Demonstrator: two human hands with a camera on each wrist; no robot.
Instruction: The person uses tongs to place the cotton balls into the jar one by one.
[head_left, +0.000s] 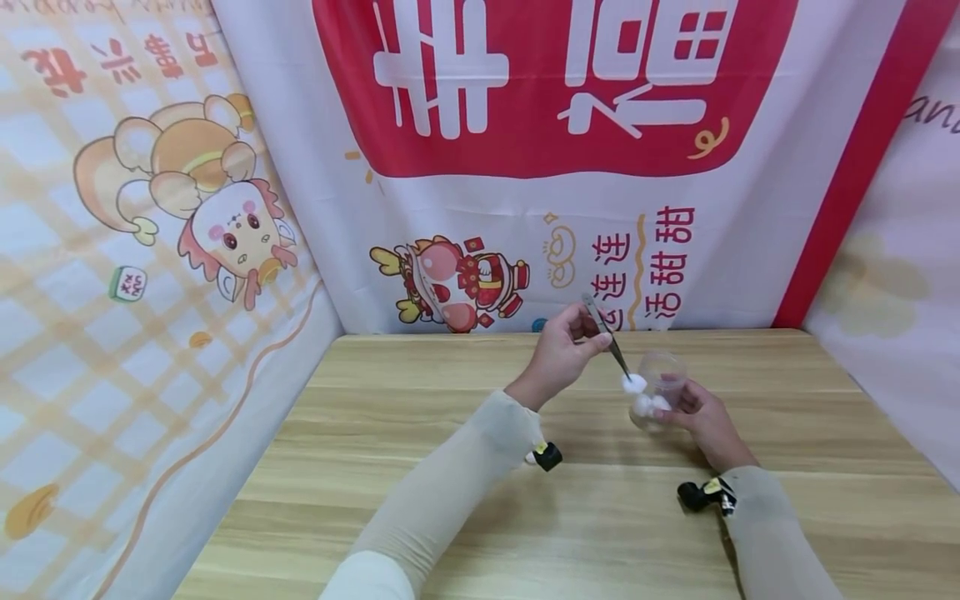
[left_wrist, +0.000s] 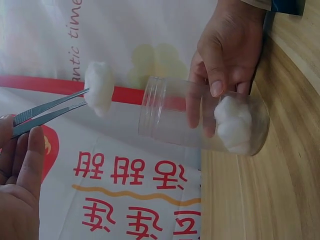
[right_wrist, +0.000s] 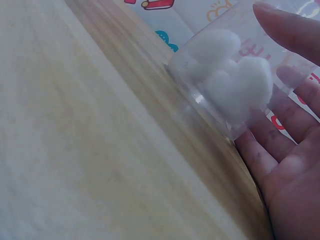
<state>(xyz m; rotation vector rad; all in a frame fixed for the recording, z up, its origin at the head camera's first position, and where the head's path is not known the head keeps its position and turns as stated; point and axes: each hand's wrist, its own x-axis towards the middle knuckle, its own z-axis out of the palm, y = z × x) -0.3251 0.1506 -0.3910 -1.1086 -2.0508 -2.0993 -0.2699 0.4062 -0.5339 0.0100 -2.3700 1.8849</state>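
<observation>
My left hand (head_left: 561,348) pinches metal tweezers (head_left: 609,337), their tips pointing down and to the right. Between those tips is a white cotton ball (left_wrist: 99,89), up beside the open mouth of a clear plastic jar (left_wrist: 172,112). More cotton balls (left_wrist: 234,125) lie at the bottom of the jar. Thumb and fingers of my right hand (head_left: 708,425) hold the jar around its side, low over the table. In the right wrist view the cotton balls (right_wrist: 232,75) show through the jar wall, and the tweezers are out of sight.
A wood-grain table (head_left: 420,375) lies under both hands. At its back edge hangs a white cloth backdrop (head_left: 480,200) with red characters and cartoon figures. A patterned cloth wall (head_left: 150,333) borders the left side, another the right.
</observation>
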